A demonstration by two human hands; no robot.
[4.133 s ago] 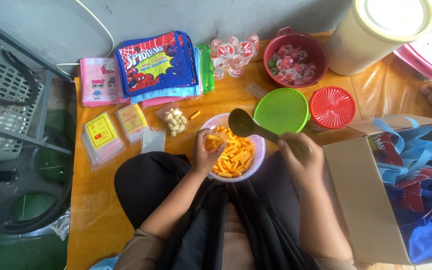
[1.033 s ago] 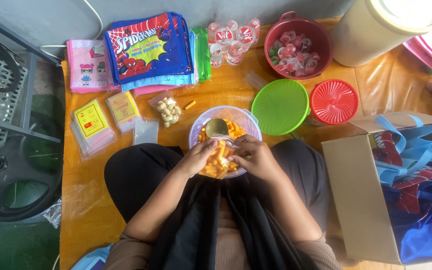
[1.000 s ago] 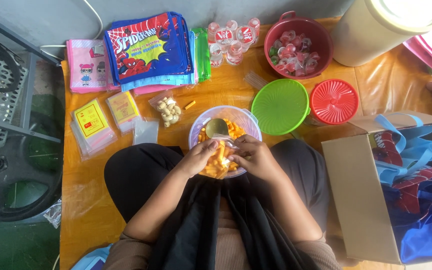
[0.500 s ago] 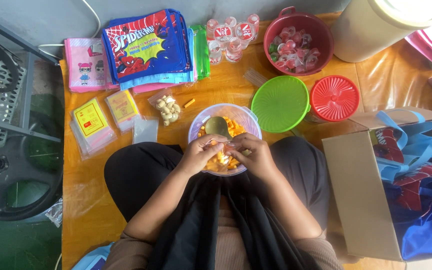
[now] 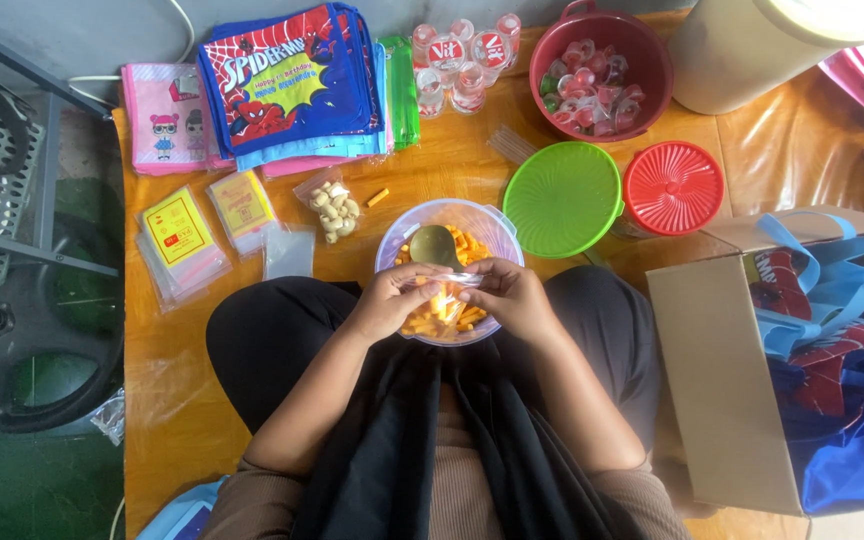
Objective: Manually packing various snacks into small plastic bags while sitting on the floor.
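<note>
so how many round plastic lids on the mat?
2. A green lid lies just right of the clear bowl of orange snack sticks; a smaller red lid lies to the green one's right, in front of the dark red bowl. None looks hidden.

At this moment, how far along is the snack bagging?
Done: one filled clear packet of pale snacks lies on the orange mat. In hand: the left hand and right hand hold a small clear bag over the bowl of orange sticks. Left: the bowl is still well filled, and an empty bag waits.
</note>
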